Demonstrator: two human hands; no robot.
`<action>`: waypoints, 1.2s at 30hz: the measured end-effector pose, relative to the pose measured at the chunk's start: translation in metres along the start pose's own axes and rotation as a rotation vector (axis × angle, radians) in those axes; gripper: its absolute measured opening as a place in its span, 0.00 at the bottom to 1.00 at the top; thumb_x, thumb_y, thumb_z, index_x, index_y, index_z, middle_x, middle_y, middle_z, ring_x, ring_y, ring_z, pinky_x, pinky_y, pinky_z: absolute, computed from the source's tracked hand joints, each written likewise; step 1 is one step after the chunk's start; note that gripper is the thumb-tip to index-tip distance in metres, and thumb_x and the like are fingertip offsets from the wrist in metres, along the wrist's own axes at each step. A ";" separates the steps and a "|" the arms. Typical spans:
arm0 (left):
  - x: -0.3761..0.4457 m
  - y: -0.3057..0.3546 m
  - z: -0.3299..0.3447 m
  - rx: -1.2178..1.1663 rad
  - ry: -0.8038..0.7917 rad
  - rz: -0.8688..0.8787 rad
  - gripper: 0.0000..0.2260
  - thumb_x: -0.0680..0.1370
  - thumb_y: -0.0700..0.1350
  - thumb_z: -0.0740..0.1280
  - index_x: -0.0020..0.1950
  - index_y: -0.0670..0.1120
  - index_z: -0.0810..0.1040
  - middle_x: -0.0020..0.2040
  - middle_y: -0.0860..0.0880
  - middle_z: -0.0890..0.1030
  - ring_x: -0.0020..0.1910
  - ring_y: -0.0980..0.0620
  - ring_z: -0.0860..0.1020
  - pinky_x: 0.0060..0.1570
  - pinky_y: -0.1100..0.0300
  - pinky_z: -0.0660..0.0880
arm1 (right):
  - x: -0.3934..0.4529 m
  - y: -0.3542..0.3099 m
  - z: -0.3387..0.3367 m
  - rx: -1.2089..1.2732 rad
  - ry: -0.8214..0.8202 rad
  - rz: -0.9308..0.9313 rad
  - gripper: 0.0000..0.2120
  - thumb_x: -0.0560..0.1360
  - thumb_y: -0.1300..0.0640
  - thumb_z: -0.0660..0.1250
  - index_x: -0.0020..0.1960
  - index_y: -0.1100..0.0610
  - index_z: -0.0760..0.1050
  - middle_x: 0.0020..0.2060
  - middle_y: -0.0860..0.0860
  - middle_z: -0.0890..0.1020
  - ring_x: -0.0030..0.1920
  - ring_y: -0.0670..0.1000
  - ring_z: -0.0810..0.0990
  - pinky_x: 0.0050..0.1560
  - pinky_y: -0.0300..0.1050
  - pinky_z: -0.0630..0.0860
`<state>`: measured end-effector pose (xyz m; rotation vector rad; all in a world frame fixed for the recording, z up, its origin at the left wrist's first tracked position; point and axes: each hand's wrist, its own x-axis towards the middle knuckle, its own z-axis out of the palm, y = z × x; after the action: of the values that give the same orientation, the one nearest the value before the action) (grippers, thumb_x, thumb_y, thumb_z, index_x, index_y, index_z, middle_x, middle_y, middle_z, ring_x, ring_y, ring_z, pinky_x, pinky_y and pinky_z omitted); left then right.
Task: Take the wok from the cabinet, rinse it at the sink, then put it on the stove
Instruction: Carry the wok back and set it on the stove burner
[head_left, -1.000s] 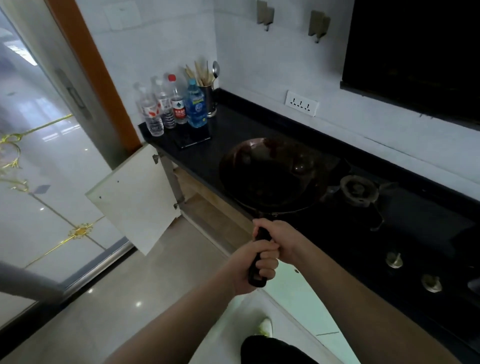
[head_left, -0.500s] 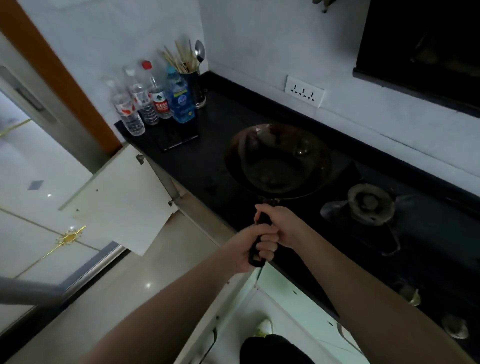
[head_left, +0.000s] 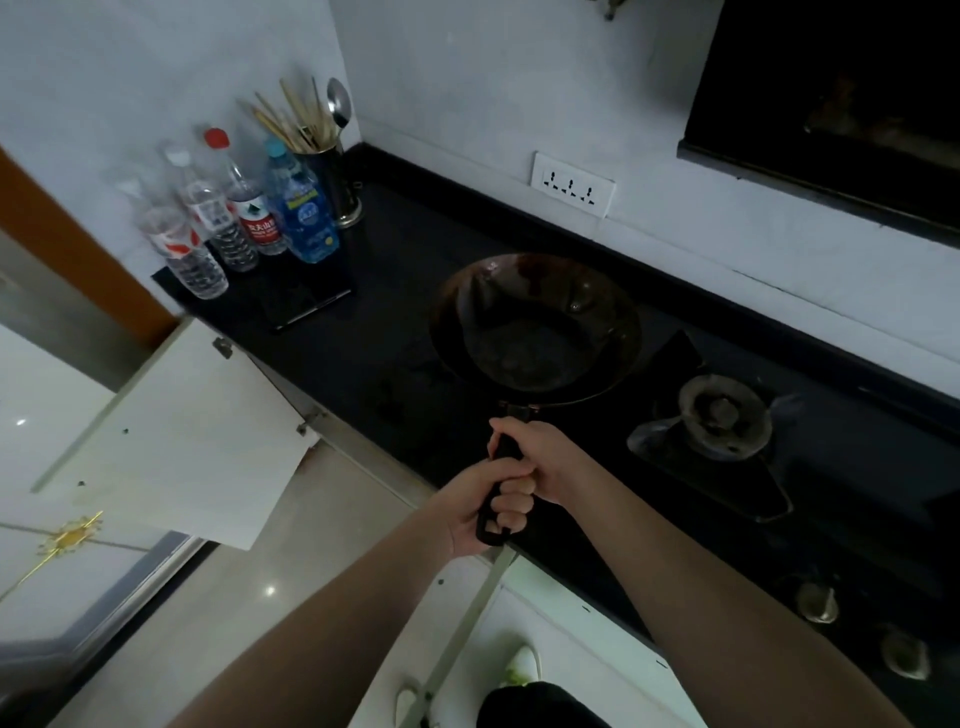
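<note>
Where the black stone countertop (head_left: 395, 291) runs from the corner along the white wall, I see the round dark metal wok (head_left: 535, 330) held above it, just left of the grey gas burner (head_left: 724, 415) of the black stove (head_left: 831, 467); I cannot tell whether its base touches the counter. My left hand (head_left: 480, 506) is wrapped tight around the lower end of the wok's black handle, and my right hand (head_left: 543, 457) is closed around the same handle just above it, nearer the bowl. In the far corner stand four clear plastic water bottles (head_left: 234, 218) and a metal utensil holder with chopsticks and a spoon (head_left: 324, 156), well apart from the wok. A dark flat slab (head_left: 306, 301) lies in front of the bottles. A white wall socket (head_left: 571, 184) sits behind the wok. Below the counter's near edge, a white cabinet door (head_left: 182, 441) hangs swung open to the left, over the pale glossy floor. The counter between bottles and wok is bare.
</note>
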<state>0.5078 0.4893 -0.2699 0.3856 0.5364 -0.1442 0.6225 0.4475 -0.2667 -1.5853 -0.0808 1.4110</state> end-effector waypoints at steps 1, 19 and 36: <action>0.001 0.001 -0.001 0.002 -0.001 -0.004 0.11 0.78 0.39 0.61 0.35 0.46 0.70 0.24 0.53 0.65 0.18 0.59 0.65 0.16 0.68 0.63 | 0.003 0.000 -0.001 0.004 0.002 0.000 0.16 0.78 0.53 0.65 0.34 0.60 0.75 0.28 0.51 0.78 0.29 0.46 0.77 0.35 0.39 0.74; -0.016 0.022 -0.017 0.536 0.369 -0.081 0.12 0.77 0.43 0.69 0.57 0.40 0.73 0.35 0.46 0.76 0.29 0.52 0.75 0.30 0.59 0.74 | 0.023 0.013 0.012 0.296 -0.013 0.073 0.11 0.78 0.54 0.67 0.44 0.63 0.76 0.38 0.55 0.80 0.42 0.53 0.81 0.50 0.47 0.79; -0.043 0.022 -0.022 1.184 0.690 0.165 0.12 0.80 0.53 0.64 0.54 0.45 0.74 0.36 0.44 0.78 0.30 0.47 0.76 0.34 0.55 0.76 | -0.038 0.031 -0.051 -0.301 -0.028 -0.032 0.13 0.79 0.53 0.58 0.55 0.53 0.80 0.46 0.49 0.87 0.54 0.45 0.82 0.73 0.55 0.61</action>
<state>0.4660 0.5196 -0.2577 1.6680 1.0674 -0.1574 0.6349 0.3780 -0.2676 -1.7987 -0.3477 1.4465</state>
